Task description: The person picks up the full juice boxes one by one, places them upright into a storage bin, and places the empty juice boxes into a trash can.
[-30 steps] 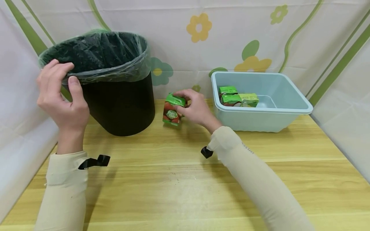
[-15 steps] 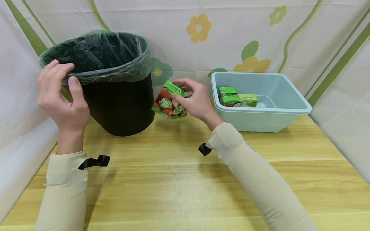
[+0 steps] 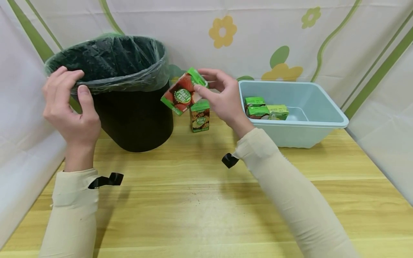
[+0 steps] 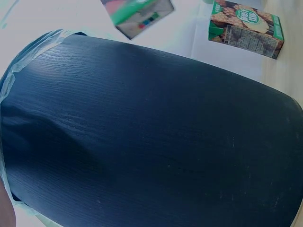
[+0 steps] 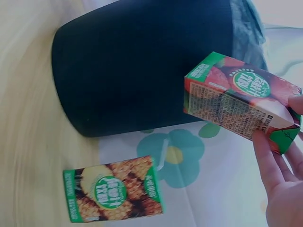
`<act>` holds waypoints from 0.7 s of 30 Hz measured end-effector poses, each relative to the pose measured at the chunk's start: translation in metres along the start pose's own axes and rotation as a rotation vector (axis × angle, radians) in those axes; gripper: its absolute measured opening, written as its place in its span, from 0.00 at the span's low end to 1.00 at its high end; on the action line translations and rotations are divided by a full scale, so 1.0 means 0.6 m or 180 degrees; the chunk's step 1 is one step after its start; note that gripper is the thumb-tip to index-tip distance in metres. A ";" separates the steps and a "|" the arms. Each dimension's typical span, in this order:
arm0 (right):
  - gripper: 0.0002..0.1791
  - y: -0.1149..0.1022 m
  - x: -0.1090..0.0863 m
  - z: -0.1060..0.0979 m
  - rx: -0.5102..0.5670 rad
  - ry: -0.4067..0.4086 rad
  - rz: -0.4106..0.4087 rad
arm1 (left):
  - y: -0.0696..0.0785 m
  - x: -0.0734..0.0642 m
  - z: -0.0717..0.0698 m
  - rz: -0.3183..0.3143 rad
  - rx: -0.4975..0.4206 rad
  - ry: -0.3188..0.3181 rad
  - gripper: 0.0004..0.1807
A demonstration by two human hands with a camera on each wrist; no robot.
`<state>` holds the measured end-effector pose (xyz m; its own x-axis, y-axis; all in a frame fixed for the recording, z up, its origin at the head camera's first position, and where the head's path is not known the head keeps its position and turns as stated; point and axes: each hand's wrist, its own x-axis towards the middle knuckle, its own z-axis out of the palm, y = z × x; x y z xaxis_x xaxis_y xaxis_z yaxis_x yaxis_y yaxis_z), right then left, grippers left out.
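My right hand pinches a red and green juice box by its top end, fingers behind and thumb in front. The box is tilted in the air, its lower corner overlapping the right side of the black trash can. In the right wrist view, the held juice box shows printed red fruit and a text panel. Below it, a pineapple juice box stands upright on the table. My left hand holds the near-left rim of the trash can, fingers over the plastic liner and thumb outside.
A light blue bin stands at the right, with several juice boxes at its left end. A white curtain with printed flowers hangs behind the wooden table.
My right hand has lifted the red juice box off the table, up toward the trash can's side. The pineapple juice box has come into fuller view. My left hand stays at the rim.
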<state>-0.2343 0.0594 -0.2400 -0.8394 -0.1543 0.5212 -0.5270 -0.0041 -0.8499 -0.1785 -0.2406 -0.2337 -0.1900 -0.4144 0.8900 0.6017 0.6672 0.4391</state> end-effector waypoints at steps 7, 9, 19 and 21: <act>0.21 -0.027 0.012 -0.006 0.0557 0.0170 0.0160 | 0.007 0.000 0.002 -0.0028 0.0039 -0.0019 0.22; 0.21 -0.036 0.016 -0.006 0.0658 0.0226 0.0179 | 0.006 -0.001 0.002 -0.0029 0.0041 -0.0019 0.22; 0.19 -0.076 0.038 -0.001 0.0947 0.0325 0.0109 | 0.006 -0.001 0.001 -0.0037 0.0009 0.0013 0.23; 0.19 -0.083 0.041 -0.001 0.0963 0.0340 0.0078 | 0.002 -0.001 0.001 -0.0029 0.0008 0.0012 0.22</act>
<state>-0.2285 0.0564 -0.1849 -0.8691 -0.0533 0.4918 -0.4563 -0.2976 -0.8386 -0.1783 -0.2393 -0.2337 -0.1924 -0.4228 0.8856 0.5981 0.6649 0.4474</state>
